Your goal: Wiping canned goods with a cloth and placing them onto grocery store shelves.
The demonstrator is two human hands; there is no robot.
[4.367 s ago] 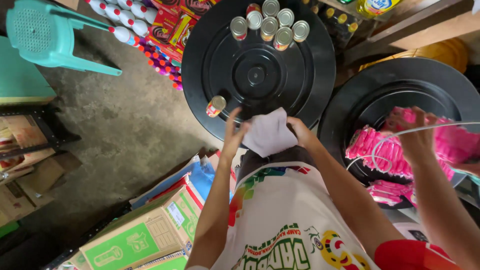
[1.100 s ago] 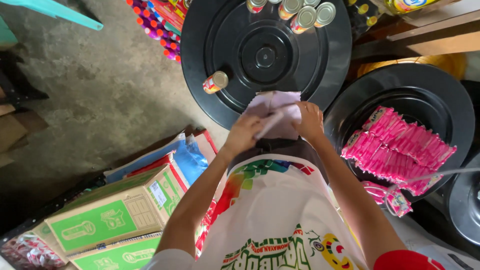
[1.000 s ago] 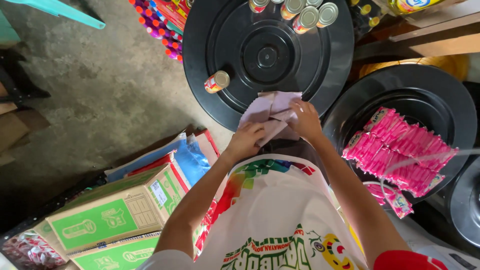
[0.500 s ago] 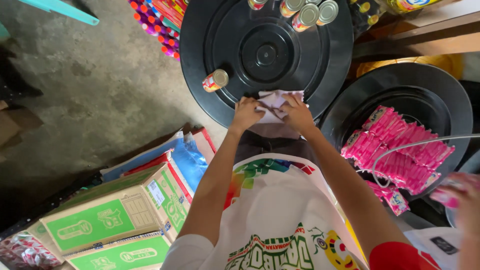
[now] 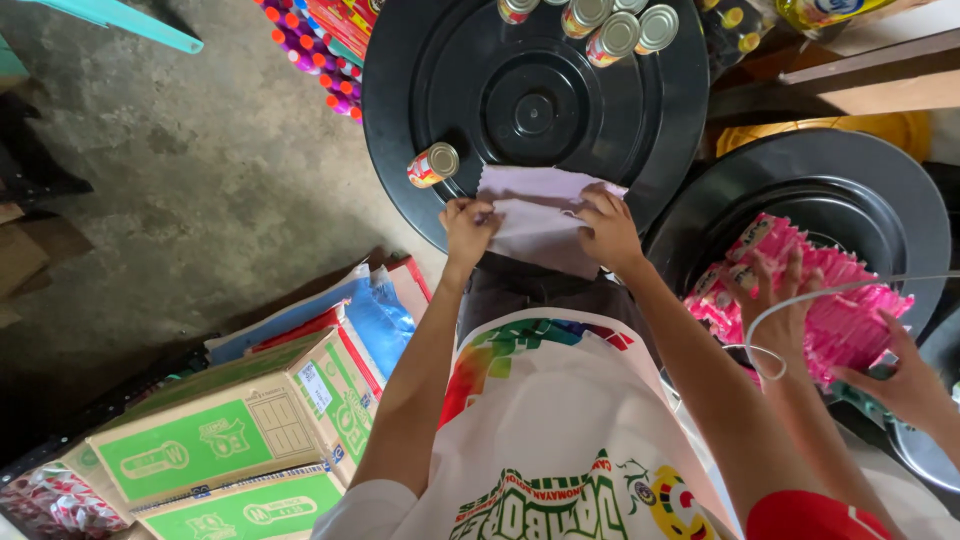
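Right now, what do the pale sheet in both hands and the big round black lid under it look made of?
Pale lilac sheet: thin plastic film or bag, it seems; soft creases, faint sheen. Big round black lid: moulded plastic, semi-gloss, with concentric ridges and a centre knob.

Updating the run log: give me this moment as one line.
left hand: holds thin white plastic bag | right hand: holds same bag | bag over round black plastic lid | small red-labelled tin can beside
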